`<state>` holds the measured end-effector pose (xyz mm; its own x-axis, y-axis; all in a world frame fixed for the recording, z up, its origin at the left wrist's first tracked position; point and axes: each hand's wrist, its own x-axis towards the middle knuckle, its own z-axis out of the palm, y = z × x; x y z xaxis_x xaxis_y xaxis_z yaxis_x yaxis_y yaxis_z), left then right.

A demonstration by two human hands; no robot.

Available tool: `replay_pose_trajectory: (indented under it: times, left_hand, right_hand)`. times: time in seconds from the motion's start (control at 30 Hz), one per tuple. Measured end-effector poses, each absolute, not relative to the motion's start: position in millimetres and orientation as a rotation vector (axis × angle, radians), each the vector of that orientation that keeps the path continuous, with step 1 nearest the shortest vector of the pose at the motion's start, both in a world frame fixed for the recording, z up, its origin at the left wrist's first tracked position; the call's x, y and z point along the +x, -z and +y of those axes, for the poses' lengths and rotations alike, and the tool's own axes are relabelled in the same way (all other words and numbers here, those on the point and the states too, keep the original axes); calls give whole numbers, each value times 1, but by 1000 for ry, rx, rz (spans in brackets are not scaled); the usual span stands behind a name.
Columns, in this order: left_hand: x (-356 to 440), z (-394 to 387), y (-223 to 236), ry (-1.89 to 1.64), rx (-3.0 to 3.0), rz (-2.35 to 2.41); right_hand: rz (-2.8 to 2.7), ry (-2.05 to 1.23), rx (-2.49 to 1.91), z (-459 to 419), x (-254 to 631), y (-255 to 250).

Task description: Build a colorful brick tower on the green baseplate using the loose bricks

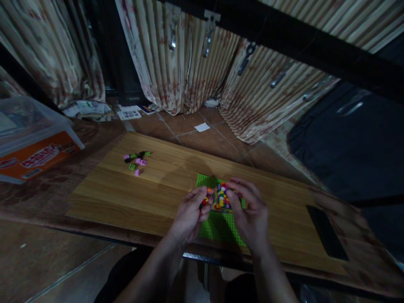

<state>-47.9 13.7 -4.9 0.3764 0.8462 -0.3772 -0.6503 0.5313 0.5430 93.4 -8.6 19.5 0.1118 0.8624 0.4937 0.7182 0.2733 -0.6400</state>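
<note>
Forearms (158, 265): bare, reaching in from bottom edge.
Left hand (189, 212): grip pinching small red, yellow and orange plastic bricks (209, 191), just beside the build.
Right hand (252, 214): fingertips at right side of build; cannot tell if grip is clenched on it.
Build: multicoloured stepped plastic-brick block (222, 198), between hands, over green studded baseplate (217, 229).
Desk: light wood-grain top (158, 181).
Desk, left: scattered pink, green, black bricks (138, 161).
Desk, right: flat black rectangular object (327, 232).
Far left: clear plastic box with orange label (38, 139).
</note>
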Motion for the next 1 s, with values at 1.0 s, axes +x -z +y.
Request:
replay_pose_trajectory:
  times: [1.0]
  left_hand:
    - [-55, 12, -3, -881, 335, 620]
  right_hand:
    - [-1443, -390, -1430, -8, 105, -27]
